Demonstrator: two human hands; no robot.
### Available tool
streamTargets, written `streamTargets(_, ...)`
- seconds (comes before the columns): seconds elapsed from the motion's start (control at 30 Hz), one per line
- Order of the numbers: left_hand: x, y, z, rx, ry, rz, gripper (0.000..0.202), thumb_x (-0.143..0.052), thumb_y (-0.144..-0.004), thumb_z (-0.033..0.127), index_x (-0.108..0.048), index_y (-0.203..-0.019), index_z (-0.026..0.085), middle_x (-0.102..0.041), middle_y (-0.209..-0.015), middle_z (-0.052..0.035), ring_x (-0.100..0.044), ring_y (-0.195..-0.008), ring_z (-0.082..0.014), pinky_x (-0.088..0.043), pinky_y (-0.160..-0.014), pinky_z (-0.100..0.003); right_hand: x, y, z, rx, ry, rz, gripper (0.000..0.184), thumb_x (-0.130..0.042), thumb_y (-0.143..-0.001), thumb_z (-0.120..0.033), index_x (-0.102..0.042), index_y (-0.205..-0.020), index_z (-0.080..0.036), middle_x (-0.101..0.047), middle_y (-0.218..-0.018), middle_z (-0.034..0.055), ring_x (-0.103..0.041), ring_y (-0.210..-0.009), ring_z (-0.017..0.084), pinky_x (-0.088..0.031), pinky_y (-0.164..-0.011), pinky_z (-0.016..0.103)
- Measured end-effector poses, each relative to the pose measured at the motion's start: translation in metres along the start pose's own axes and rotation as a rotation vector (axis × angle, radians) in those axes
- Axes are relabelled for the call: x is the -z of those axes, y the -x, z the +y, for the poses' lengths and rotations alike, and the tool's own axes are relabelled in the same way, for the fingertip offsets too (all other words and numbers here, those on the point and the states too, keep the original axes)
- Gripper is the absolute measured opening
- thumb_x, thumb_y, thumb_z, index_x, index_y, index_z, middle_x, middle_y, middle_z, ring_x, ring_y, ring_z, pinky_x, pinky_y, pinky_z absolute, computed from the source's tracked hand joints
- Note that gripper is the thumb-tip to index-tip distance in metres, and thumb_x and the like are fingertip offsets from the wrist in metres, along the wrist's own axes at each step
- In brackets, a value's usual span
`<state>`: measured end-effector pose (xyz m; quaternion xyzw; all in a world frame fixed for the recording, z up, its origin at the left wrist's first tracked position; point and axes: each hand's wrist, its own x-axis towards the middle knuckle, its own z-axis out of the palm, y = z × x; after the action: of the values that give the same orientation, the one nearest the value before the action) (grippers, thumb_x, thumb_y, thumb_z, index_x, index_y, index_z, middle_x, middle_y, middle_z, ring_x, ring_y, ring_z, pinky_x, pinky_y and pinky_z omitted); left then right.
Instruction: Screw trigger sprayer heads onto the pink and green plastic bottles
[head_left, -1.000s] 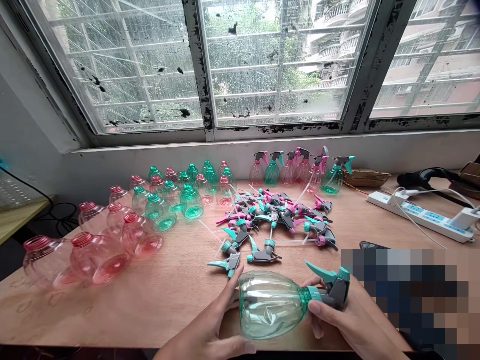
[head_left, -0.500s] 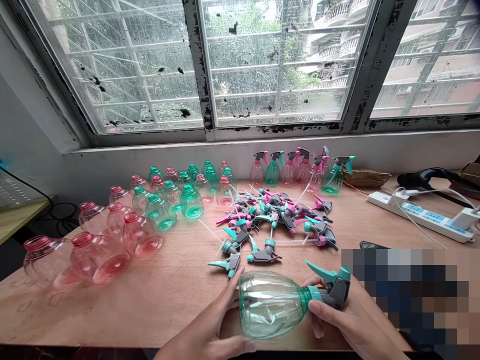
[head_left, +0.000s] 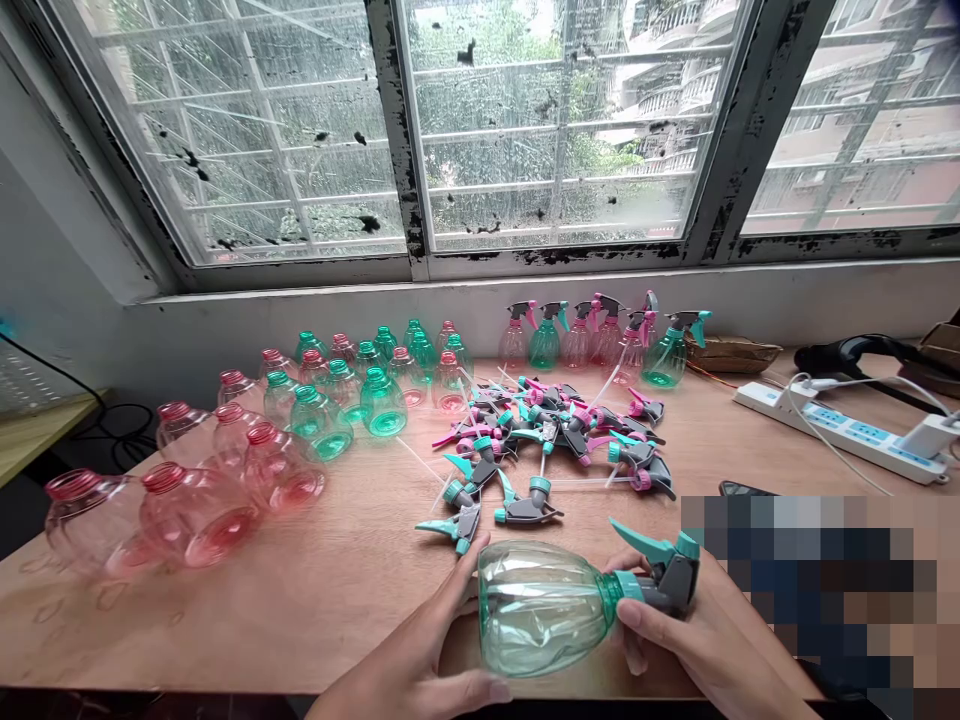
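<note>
A clear green spray bottle [head_left: 544, 610] lies sideways in the air over the table's front edge, its base to the left. A grey and teal trigger sprayer [head_left: 673, 575] sits on its neck, lever upward. My left hand [head_left: 427, 645] cups the bottle's base, thumb below and fingers on the far side, partly hidden. With thumb and fingers, my right hand [head_left: 675, 635] pinches the teal collar [head_left: 627, 586] where sprayer meets neck. Just beyond the bottle lies a heap of loose grey, teal and pink trigger sprayers [head_left: 551, 430] with thin tubes.
Rows of open-necked pink bottles [head_left: 199, 515] and green bottles [head_left: 384, 405] stand at the left. Several bottles with sprayers fitted [head_left: 666, 350] line the wall at the back. A white power strip [head_left: 840, 430] with cables lies at the right, near a phone [head_left: 746, 490].
Almost nothing differs. Both hands and the spray bottle hold nearly the same pose, and the heap and rows stay as they were.
</note>
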<state>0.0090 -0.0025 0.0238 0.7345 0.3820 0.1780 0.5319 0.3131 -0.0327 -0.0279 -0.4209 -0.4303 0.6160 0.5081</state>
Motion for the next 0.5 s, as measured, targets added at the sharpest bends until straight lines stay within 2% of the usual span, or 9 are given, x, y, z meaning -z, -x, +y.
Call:
streamTargets(0.13,-0.0002,0.0004,0.0026,0.018,-0.002,0.005,0.112,-0.08,-0.085,0.019,-0.007,-0.168,0.035,-0.007,-0.179,0.0003,-0.016,-0.164,-0.0352,-0.013,-0.134,-0.051,0.0009,-0.0002,0.0008,0.009,0.002,-0.001,0.042,-0.088,-0.082,-0.052,-0.069,-0.1,-0.02,-0.078,-0.062,0.0004,-0.066,-0.051,0.018,-0.051,-0.056,0.031)
streamTargets(0.33,0.0007,0.0003,0.0053,0.002,0.006,-0.006,0.119,-0.078,-0.087,0.016,0.009,-0.165,0.038,-0.004,-0.179,0.0012,-0.015,-0.164,-0.0348,-0.014,-0.134,-0.051,0.0,0.0004,0.0007,0.006,-0.001,0.014,0.042,-0.089,-0.081,-0.053,-0.07,-0.099,-0.02,-0.075,-0.058,-0.0012,-0.065,-0.05,0.019,-0.051,-0.056,0.033)
streamTargets(0.5,0.001,-0.0002,0.0049,-0.003,0.012,-0.005,0.12,-0.08,-0.087,0.018,0.009,-0.164,0.039,-0.004,-0.179,0.0017,-0.016,-0.164,-0.0362,-0.013,-0.134,-0.051,0.0004,0.0004,0.0004,-0.001,0.015,-0.004,0.042,-0.087,-0.081,-0.054,-0.07,-0.098,-0.02,-0.077,-0.062,0.0002,-0.066,-0.052,0.02,-0.052,-0.057,0.034)
